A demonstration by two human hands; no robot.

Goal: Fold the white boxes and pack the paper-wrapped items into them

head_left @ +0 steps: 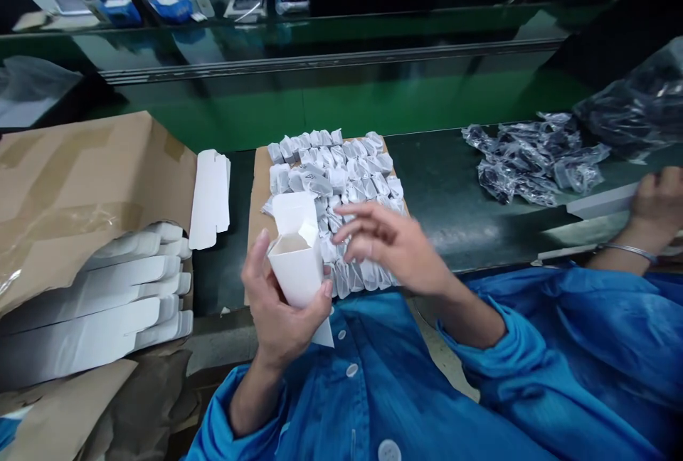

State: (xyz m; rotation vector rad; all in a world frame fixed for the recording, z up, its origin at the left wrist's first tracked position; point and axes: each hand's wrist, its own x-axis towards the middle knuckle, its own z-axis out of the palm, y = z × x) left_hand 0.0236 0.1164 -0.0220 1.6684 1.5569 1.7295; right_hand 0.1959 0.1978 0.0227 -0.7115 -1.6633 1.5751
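Observation:
My left hand point(285, 315) is closed around a small white carton point(299, 272), tilted, with its upper flap standing up and its top end open. Another flap hangs below my fingers. My right hand point(392, 244) is just right of the carton, apart from it, fingers spread and bent, with nothing visible in them. Beneath and beyond both hands, rows of small items in whitish wrapping point(341, 169) lie on a brown cardboard sheet point(260, 187). What is inside the wrapping cannot be made out.
At left, a large cardboard box point(101, 176) holds flattened white cartons point(107, 304); more flat cartons point(210, 198) lie beside it. Clear bags with dark items point(533, 159) rest at right. A co-worker's hand point(659, 212) is at far right. Beyond the green ledge point(256, 116), other people handle things.

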